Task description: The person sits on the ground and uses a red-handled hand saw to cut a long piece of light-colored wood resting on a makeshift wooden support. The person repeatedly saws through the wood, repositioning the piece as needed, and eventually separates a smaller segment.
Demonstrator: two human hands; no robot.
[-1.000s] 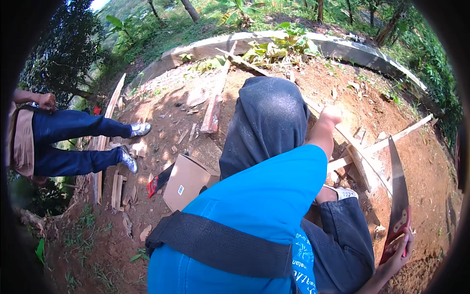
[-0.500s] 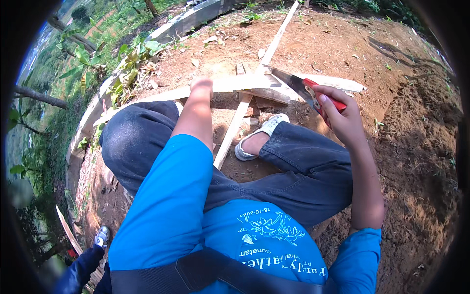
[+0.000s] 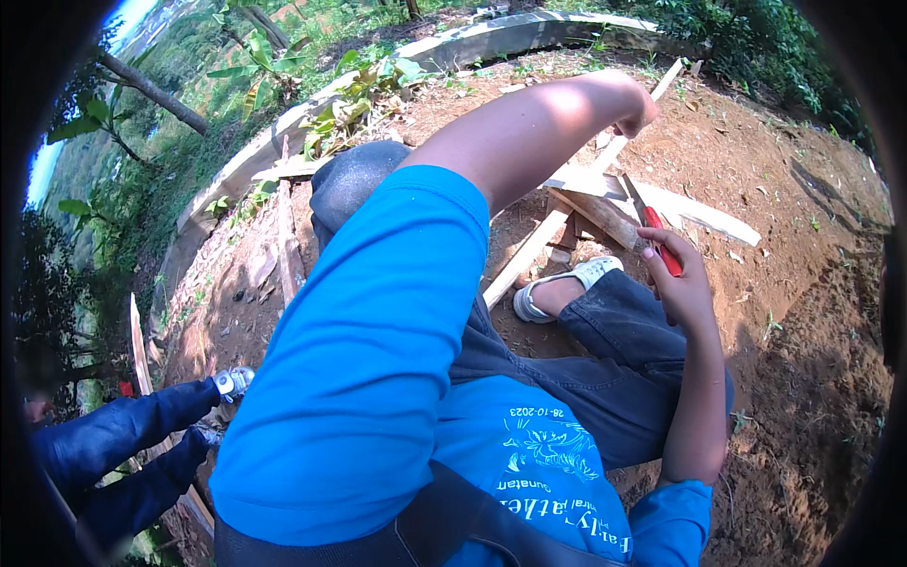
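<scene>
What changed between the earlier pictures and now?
The left hand left its place beside the left knee, swinging rightward. The right hand brought the saw in from the far right toward the plank. Its grip stayed; the plank still crosses the pale strip.

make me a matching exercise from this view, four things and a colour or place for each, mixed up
Things:
1. saw
2. shirt
3. seated person's shoe
4. low curved wall

Colours and places:
A. white
B. along the far edge of the soil
C. held in the right hand
D. bright blue

Pairs: 1-C, 2-D, 3-A, 4-B
</scene>
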